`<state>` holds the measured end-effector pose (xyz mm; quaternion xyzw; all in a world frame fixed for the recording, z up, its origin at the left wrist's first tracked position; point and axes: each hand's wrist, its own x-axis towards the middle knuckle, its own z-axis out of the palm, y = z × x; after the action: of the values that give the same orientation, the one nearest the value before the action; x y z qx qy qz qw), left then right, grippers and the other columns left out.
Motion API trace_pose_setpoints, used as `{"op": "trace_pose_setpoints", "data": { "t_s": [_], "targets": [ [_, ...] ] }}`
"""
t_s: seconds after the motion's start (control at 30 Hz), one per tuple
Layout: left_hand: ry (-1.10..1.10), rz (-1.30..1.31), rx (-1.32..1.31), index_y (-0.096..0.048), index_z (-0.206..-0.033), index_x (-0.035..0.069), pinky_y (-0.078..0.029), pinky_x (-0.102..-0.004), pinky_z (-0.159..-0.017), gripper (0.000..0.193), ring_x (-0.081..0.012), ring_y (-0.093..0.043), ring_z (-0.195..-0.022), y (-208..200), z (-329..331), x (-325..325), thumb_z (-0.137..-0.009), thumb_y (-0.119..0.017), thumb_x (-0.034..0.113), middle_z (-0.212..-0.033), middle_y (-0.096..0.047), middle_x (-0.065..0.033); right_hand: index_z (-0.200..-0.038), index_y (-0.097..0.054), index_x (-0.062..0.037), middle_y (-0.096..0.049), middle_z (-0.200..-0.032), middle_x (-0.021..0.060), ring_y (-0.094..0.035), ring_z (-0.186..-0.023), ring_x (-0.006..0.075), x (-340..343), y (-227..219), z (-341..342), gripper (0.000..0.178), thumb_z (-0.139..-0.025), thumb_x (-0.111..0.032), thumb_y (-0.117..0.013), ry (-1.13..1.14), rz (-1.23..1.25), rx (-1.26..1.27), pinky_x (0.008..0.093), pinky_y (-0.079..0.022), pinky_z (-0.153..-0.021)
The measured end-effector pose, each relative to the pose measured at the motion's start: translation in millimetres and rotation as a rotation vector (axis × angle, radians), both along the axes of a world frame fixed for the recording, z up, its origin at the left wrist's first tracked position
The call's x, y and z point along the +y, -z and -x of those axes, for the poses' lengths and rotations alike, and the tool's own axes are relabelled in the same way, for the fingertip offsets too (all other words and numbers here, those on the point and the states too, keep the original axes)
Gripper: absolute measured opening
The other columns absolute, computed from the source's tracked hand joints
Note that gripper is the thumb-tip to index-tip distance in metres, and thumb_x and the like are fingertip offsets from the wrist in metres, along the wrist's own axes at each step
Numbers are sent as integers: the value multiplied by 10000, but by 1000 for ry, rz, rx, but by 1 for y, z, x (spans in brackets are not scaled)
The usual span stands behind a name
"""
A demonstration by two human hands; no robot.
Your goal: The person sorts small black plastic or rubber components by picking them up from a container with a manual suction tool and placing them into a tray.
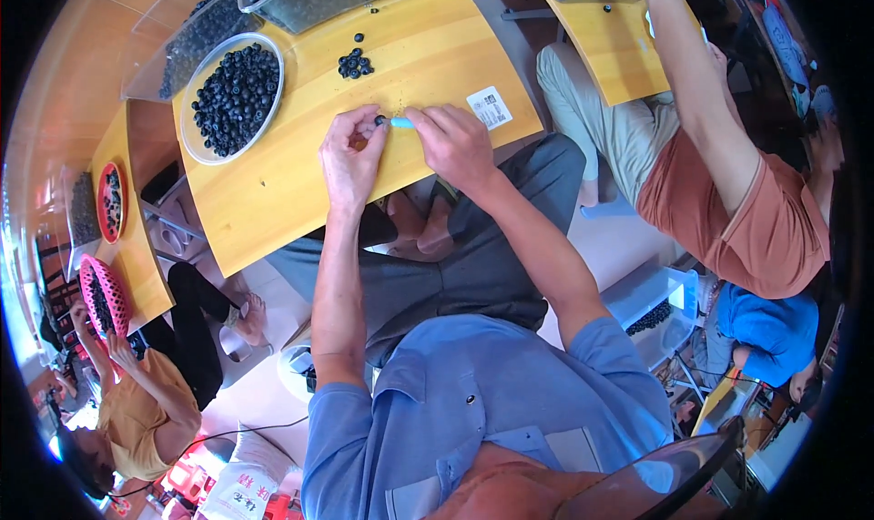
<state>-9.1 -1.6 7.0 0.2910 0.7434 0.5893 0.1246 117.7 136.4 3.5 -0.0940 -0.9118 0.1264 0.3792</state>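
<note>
Blueberry point(381, 120): Handling and Hand Pose

Location: the single dark berry is at the fingertips of the left hand point(350, 153), over the near part of the yellow bench point(259, 215). A loose blueberry cluster point(354, 64) lies beyond it; a round tub point(186, 143) of berries stands to the left.

Handling: expect a very light, round part, probably soft under a thin skin, liable to bruise or roll if squeezed unevenly. Best hold is likely at opposite sides, with light pressure.

Left hand: thumb and forefinger pinch the berry, the other fingers curled behind. The forearm runs almost straight up from the body.

Right hand point(452, 147): fingers are closed around a slim turquoise tool point(401, 123), back of the hand upward, forearm slanting in from the lower right. The tool points left at the berry; whether its tip touches the skin cannot be determined. Right of this hand, a white label point(490, 107) lies flat.
</note>
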Motion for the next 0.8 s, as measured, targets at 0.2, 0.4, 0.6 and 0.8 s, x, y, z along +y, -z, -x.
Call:
{"op": "trace_pose_setpoints", "data": {
  "t_s": [0.2,0.4,0.6,0.8],
  "targets": [
    [36,-17,-46,-674,-1294,-21,-583,-270,-838,410,-115,-706,-894,-9,-2,2,-897,-780,-27,-1000,-744,-62,-1099,-729,-51,-652,-856,60,-654,-761,247,0,0,0,277,-824,-56,-699,-9,11,-26,397,-539,-687],
    [56,-81,-102,-626,-1346,-18,-585,-273,-858,467,-130,-712,-927,-2,-1,1,-905,-776,-57,-1027,-741,-75,-1104,-730,-51,-649,-855,61,-650,-748,245,0,1,0,278,-829,-58,-698,0,16,-29,395,-538,-672],
    [71,-247,-208,-573,-1382,0,-586,-273,-876,526,-134,-711,-950,4,2,-5,-903,-778,-74,-1057,-724,-65,-1117,-729,-36,-675,-889,70,-683,-794,263,0,1,3,305,-814,-37,-694,57,60,-27,402,-560,-708],
    [-50,-131,-29,-715,-1176,6,-584,-284,-849,287,-126,-702,-958,-10,9,-19,-905,-781,-62,-1050,-725,-66,-1118,-737,-25,-703,-931,81,-693,-834,270,0,1,3,324,-798,-6,-683,54,46,29,407,-570,-727]
  ]
}}
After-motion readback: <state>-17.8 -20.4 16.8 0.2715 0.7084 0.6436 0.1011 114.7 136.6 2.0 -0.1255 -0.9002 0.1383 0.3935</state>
